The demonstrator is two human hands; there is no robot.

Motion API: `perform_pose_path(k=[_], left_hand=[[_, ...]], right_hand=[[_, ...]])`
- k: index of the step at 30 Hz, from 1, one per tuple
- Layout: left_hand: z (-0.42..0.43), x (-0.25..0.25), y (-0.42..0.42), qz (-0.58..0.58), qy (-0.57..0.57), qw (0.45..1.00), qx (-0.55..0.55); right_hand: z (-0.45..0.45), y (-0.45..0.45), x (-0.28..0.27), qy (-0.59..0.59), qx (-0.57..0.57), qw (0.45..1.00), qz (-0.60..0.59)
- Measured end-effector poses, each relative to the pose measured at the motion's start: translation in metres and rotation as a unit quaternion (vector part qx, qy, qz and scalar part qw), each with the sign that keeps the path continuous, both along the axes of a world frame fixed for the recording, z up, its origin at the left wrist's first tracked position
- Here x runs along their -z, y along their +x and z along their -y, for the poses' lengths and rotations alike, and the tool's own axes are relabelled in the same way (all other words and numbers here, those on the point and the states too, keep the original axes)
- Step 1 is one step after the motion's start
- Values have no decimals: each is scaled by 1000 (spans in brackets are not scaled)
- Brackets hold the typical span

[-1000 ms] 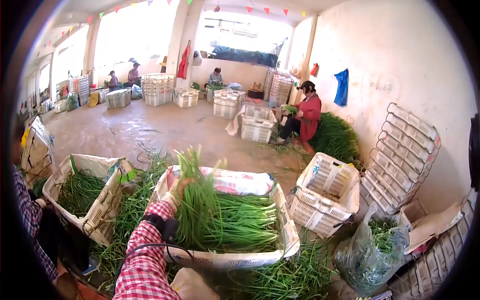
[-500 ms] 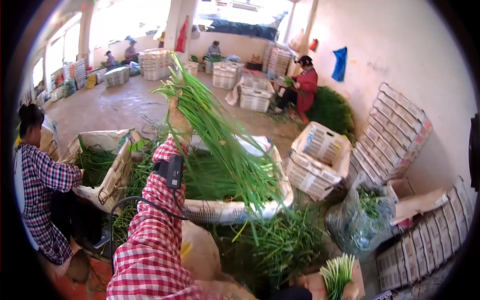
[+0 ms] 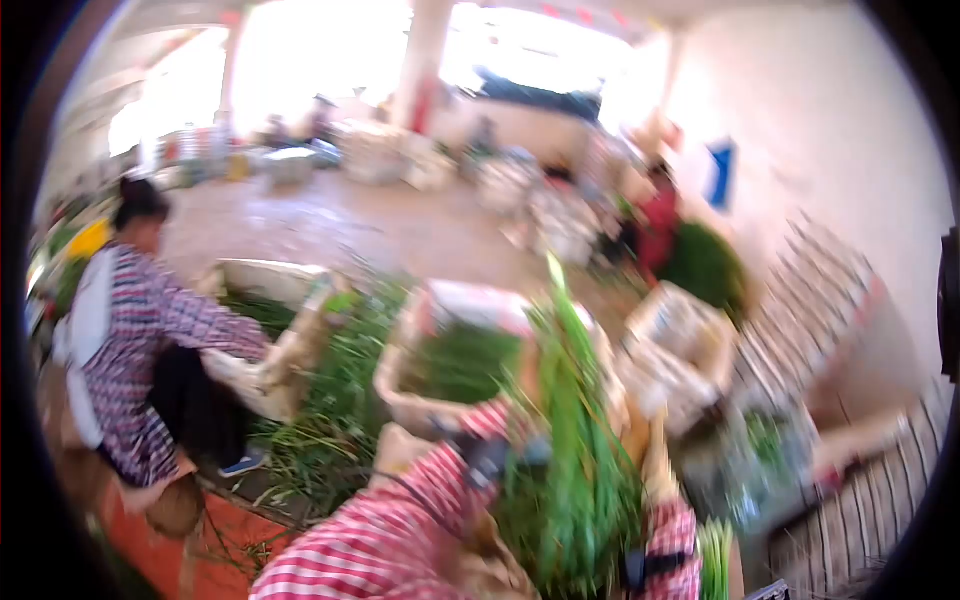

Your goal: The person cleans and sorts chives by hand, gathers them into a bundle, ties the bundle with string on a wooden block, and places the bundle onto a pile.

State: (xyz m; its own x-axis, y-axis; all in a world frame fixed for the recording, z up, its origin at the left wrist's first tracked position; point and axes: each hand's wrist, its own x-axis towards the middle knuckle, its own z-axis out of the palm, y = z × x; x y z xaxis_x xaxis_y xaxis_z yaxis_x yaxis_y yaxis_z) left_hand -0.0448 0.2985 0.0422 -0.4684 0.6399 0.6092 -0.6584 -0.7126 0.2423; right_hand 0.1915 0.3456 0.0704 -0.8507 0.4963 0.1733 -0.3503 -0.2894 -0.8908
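Observation:
A bunch of long green chives (image 3: 575, 430) hangs in front of me with its leaves trailing down. My left hand (image 3: 528, 375) is closed on it near the upper part, partly hidden behind the stalks. Close against the bunch's right side is my right hand (image 3: 642, 440); motion smears its fingers. Below, loose greens (image 3: 520, 510) lie in a heap. A second bundle of pale-ended stalks (image 3: 714, 555) stands at the lower right, by my right sleeve.
Beyond my hands is a white crate (image 3: 400, 400) of greens. A co-worker (image 3: 150, 330) in a checked top sits at the left beside another crate (image 3: 285, 385). Stacked crates (image 3: 690, 350), a plastic bag (image 3: 745, 460) of greens and metal-ribbed racks (image 3: 800, 310) stand right.
My left hand has brought the bunch from over the crate nearer and to the right, now hanging upright. My right hand has risen from the lower-right bundle to the bunch. The view has shifted left.

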Motion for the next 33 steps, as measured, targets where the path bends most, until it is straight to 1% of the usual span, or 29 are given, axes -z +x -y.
perform_pose_path(k=[1, 2, 3, 4, 7, 10, 12, 13, 14, 15, 17, 18, 19, 21, 23, 24, 25, 26, 27, 28, 29, 30, 31, 33], left_hand=[[33, -23, 15, -12, -93, 993, -67], [67, -49, 29, -27, -190, 974, -121], [71, -43, 31, -22, -117, 989, -91], [74, -35, 18, -12, -92, 996, 12], [73, -1, -11, 113, -198, 972, 63], [82, 14, -11, 163, -219, 961, -39], [83, 26, -11, 215, -228, 947, -66], [83, 37, -11, 244, -231, 938, -82], [68, 72, -23, 230, -235, 938, -111], [77, 66, -21, 244, -241, 936, -84], [103, 41, -7, 269, -251, 930, -28], [97, 53, -9, 290, -243, 924, -51], [93, 64, -9, 300, -227, 925, -50], [105, 62, 1, 321, -202, 924, -47], [119, 57, 6, 271, -194, 943, 4], [108, 86, -3, 233, -129, 964, 18], [101, 107, -9, 286, -42, 950, 120], [113, 89, -5, 327, -46, 941, 75], [117, 98, -3, 268, 18, 954, 136], [129, 92, 2, 259, -104, 956, 90], [124, 103, 3, 216, -124, 964, 94], [114, 130, 3, 221, -112, 960, 133], [105, 151, 2, 221, -92, 957, 164], [122, 121, 19, 165, -215, 949, 163]], right_hand=[[28, 4, -1, -93, -92, 990, 57], [46, 5, 0, -111, -129, 980, 102], [58, -3, -1, -96, -136, 978, 127], [65, -8, -1, -77, -126, 978, 149], [72, -24, -15, 29, -44, 978, 201], [72, -34, -28, 158, 53, 955, 246], [73, -39, -31, 220, 85, 933, 273], [79, -40, -31, 264, 98, 913, 295], [81, -41, -29, 293, 99, 899, 309], [90, -41, -24, 334, 105, 875, 334], [103, -39, -13, 402, 99, 828, 379], [109, -37, -7, 431, 94, 802, 402], [115, -35, 0, 459, 88, 776, 424], [122, -26, 11, 500, 81, 724, 468], [123, -6, 18, 534, 85, 661, 520], [120, 9, 16, 548, 96, 627, 545], [117, 22, 7, 567, 117, 592, 561], [112, 32, -10, 588, 150, 561, 563], [99, 41, -25, 668, 231, 524, 476], [90, 46, -40, 718, 337, 493, 357], [84, 46, -83, 753, 270, 542, 258], [76, 44, -104, 798, 259, 482, 251], [77, 37, -122, 836, 275, 402, 254], [75, 24, -156, 871, 293, 239, 315]])
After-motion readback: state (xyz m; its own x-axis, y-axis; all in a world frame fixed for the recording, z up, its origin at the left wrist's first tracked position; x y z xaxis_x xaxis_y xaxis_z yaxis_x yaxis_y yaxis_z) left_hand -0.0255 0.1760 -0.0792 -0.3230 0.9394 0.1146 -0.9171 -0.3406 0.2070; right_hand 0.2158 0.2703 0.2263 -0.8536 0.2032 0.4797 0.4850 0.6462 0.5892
